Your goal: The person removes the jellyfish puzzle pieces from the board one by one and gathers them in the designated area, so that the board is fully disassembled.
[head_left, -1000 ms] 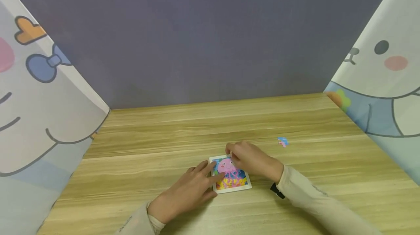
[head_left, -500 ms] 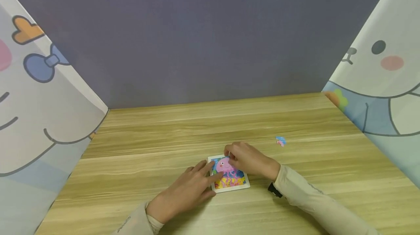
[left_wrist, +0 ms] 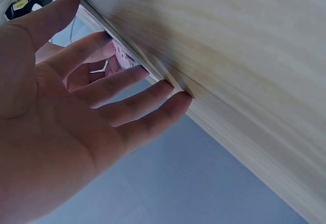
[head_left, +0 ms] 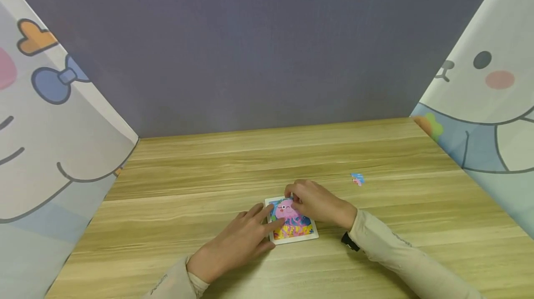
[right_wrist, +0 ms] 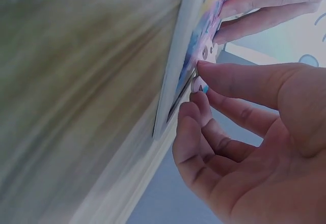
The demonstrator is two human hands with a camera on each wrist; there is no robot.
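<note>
A square jigsaw puzzle [head_left: 293, 232] in a white frame lies on the table, showing a pink jellyfish over yellow plants. My left hand [head_left: 238, 243] comes in from the left with its fingers spread. Two of its fingertips rest on the picture; the thumb is beside the frame's lower left. Over the puzzle's upper right, my right hand [head_left: 319, 204] pinches a small puzzle piece [right_wrist: 197, 85] between thumb and curled fingers, right at the frame's edge. The right hand covers that corner in the head view. In the left wrist view, the left fingers [left_wrist: 147, 117] are nearly straight.
Another loose puzzle piece [head_left: 357, 179], blue and pink, lies on the wooden table [head_left: 200, 164] to the right, beyond the puzzle. A grey panel [head_left: 267, 48] stands behind the table, with cartoon-printed panels on both sides. A black strap device [head_left: 350, 242] shows under the right wrist.
The hands stay at the puzzle almost unmoved. The jellyfish's face looks slightly shifted near the right thumb. The head view has moved slightly.
</note>
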